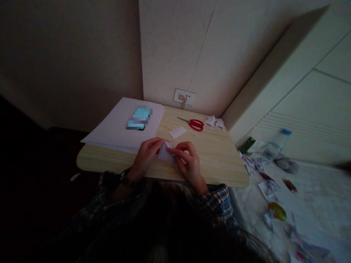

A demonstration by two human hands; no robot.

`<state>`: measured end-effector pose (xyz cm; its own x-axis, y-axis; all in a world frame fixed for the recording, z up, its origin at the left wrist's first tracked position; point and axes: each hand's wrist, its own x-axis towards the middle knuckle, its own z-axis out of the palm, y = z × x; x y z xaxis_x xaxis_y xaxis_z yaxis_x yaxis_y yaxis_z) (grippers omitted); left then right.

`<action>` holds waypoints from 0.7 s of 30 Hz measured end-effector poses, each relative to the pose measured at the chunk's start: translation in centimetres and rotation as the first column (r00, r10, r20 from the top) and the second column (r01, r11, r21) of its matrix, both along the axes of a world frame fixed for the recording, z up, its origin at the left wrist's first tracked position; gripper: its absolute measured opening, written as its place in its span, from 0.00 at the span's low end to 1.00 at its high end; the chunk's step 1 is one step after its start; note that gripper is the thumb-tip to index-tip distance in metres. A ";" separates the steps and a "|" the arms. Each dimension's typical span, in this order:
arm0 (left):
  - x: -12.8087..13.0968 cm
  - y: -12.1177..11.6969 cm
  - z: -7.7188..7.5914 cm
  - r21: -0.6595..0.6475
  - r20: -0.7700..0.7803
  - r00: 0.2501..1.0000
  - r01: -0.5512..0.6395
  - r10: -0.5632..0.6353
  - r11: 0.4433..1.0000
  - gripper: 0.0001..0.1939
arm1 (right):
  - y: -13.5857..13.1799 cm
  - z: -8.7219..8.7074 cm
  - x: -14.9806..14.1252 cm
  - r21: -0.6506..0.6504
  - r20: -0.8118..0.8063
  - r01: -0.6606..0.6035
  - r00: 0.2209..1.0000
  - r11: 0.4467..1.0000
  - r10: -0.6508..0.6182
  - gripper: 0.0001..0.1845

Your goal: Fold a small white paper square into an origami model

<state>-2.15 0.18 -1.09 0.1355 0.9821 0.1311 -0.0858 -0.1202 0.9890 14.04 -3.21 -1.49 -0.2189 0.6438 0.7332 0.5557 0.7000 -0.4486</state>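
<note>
Grip: both hands are closed on one piece of paper; the left hand pinches its upper left edge and the right hand has its fingertips together on the right side.
Held paper: thin, pale and matt, with a folded flap at the top; it sits between the hands, over the near part of the table.
Hand pose: the forearms come in from the near side and converge; the left hand's fingers curl toward the sheet, while the right hand's index finger reaches across to the fold, knuckles bent.
Sleeves: plaid cloth on both arms, with a dark band at the left wrist.
Tabletop: light wood grain with rounded near corners.
Small paper rectangle: one, flat, just beyond the hands.
Scissors: one pair, red looped handles, slim metal blades pointing left.
Folded paper pieces: at least two, pointed and creased, at the far right corner.
Large white sheets: a smooth stack on the left, exact number unclear.
Phone: one, lying on the stack, its lit screen pixelated.
Wall socket: one white plate behind the table, a plug in it.
Right of table: one clear bottle with a blue cap, near scattered paper scraps too blurred to count.
</note>
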 end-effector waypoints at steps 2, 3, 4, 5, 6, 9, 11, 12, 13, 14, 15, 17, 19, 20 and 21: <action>0.0 0.0 0.1 -0.004 0.021 1.000 0.016 -0.016 1.000 0.13 | 0.0 -0.1 0.0 0.003 0.007 0.000 1.000 1.000 0.000 0.18; 0.1 -0.1 0.2 -0.013 0.034 0.999 0.023 -0.023 1.000 0.13 | 0.1 -0.1 0.0 0.003 0.011 -0.001 1.000 1.000 0.001 0.18; 0.1 -0.1 0.3 -0.024 0.047 0.998 0.030 -0.028 0.999 0.13 | 0.1 -0.1 0.0 0.005 0.013 0.000 1.000 1.000 0.000 0.18; 0.2 -0.1 0.4 -0.035 0.059 0.998 0.036 -0.033 0.999 0.13 | 0.1 -0.1 0.0 0.009 0.015 0.000 1.000 1.000 -0.001 0.18; 0.2 -0.2 0.5 -0.043 0.069 0.997 0.042 -0.039 0.998 0.13 | 0.1 -0.1 0.0 0.013 0.016 0.001 1.000 1.000 -0.001 0.18; 0.3 -0.3 0.7 -0.048 0.068 0.996 0.066 -0.063 0.997 0.14 | 0.0 -0.1 0.0 0.031 0.011 0.008 1.000 0.999 -0.008 0.19; 0.3 -0.2 0.8 -0.053 0.044 0.996 0.074 -0.072 0.996 0.14 | -0.1 -0.1 -0.1 0.038 0.004 0.020 1.000 0.999 -0.020 0.19; 0.3 -0.2 0.8 -0.057 0.030 0.997 0.071 -0.069 0.996 0.14 | -0.1 -0.1 -0.1 0.040 0.002 0.026 1.000 0.999 -0.027 0.19; 0.3 -0.2 0.8 -0.060 0.018 0.998 0.065 -0.064 0.996 0.13 | -0.1 0.0 -0.1 0.040 0.004 0.031 0.999 0.999 -0.032 0.20; 0.3 -0.2 0.7 -0.060 0.010 0.998 0.059 -0.058 0.996 0.13 | -0.1 0.0 -0.1 0.035 0.008 0.034 0.999 0.999 -0.035 0.20; 0.3 -0.2 0.7 -0.058 0.007 0.998 0.056 -0.055 0.997 0.12 | -0.2 0.0 -0.1 0.031 0.012 0.035 0.999 0.999 -0.035 0.20; 0.3 -0.2 0.7 -0.050 0.013 0.998 0.066 -0.066 0.997 0.12 | -0.1 0.0 0.0 0.022 0.020 0.028 0.999 0.999 -0.028 0.20; 0.2 -0.3 0.7 -0.041 0.022 0.996 0.085 -0.084 0.996 0.12 | -0.1 -0.1 -0.1 0.010 0.022 0.018 1.000 1.000 -0.018 0.20; 0.2 -0.3 0.7 -0.040 0.024 0.995 0.093 -0.092 0.995 0.11 | -0.1 -0.1 -0.1 0.002 0.020 0.011 1.000 1.000 -0.011 0.19; 0.1 -0.3 0.7 -0.038 0.024 0.995 0.098 -0.097 0.994 0.11 | -0.1 0.0 -0.1 -0.007 0.016 0.003 1.000 1.000 -0.003 0.19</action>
